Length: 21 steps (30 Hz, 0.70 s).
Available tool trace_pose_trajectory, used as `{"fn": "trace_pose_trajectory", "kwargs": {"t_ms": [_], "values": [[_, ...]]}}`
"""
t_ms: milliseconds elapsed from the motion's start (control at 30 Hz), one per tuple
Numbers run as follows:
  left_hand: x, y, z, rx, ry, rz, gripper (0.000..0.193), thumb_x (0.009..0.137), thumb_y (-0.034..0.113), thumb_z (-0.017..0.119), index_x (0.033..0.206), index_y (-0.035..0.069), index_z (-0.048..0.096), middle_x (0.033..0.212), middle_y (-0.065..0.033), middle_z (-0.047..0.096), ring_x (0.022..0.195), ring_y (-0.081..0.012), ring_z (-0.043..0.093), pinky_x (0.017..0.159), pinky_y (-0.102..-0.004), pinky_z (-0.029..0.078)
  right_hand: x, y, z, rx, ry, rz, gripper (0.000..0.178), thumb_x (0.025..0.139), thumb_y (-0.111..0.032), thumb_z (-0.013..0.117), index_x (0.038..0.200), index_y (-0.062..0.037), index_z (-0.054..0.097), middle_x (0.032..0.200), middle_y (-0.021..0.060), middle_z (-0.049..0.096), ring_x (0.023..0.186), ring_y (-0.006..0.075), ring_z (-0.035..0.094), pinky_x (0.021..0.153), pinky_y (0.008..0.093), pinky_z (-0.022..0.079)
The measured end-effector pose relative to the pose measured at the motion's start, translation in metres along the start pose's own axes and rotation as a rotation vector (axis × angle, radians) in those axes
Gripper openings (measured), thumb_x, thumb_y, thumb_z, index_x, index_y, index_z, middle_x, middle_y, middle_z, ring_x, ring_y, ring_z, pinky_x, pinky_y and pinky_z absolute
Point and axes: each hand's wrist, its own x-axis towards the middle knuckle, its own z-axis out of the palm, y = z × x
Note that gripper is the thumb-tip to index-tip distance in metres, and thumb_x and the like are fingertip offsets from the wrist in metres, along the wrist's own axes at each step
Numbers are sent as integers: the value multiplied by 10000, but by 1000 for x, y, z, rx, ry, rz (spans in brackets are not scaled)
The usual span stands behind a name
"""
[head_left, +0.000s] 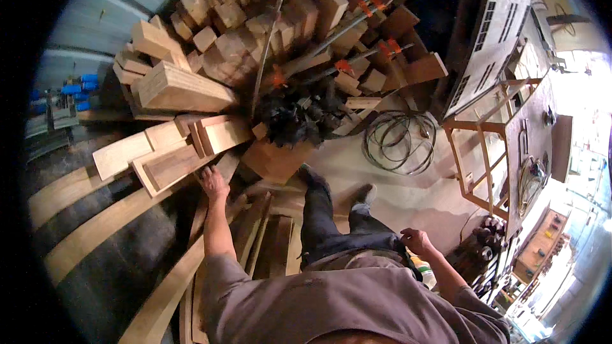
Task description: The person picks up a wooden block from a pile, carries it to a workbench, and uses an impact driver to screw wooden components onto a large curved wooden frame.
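Brown flat wooden planks (172, 167), leaning just beyond the left hand (213, 184), are touched with spread fingers; selection seems underway, a firm grasp being needed. Right hand (415, 240) hangs loosely curled, empty.

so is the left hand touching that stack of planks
Touching. In the head view the left hand lies with its fingers on the end of a plank in the stack, no gap showing between them.
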Motion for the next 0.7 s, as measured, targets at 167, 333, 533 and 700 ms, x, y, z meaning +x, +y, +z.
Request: {"fn": "trace_pose_trajectory", "kwargs": {"t_ms": [167,333,533,700], "values": [[-36,-26,6,-317,10,-245,583,733,158,724,1220,12,439,1178,-220,499,1163,-376,450,962,-459,405,20,49,-6,-144,71,-108,249,793,-197,576,993,-74,660,862,169,672,774,322,663,688,408,525],[-28,-23,28,-1084,115,-795,1012,681,534,757,1380,-32,293,1378,-229,387,1275,-357,375,1029,-461,365,51,96,12,-176,135,-189,261,769,-174,586,993,-67,665,831,144,683,762,285,675,701,372,540],[-19,19,95,-1374,133,-971,972,689,429,789,1353,-92,307,1347,-225,445,1210,-312,467,1007,-405,395,60,113,3,-56,82,-36,290,801,-247,572,1020,-78,658,886,180,669,842,341,651,746,421,527],[3,6,62,-874,257,-820,677,727,444,730,1153,-59,572,1219,-254,546,1100,-351,552,918,-420,451,61,121,-5,-132,58,17,282,793,-239,582,1008,-76,665,844,168,675,803,331,660,739,412,531]]}}
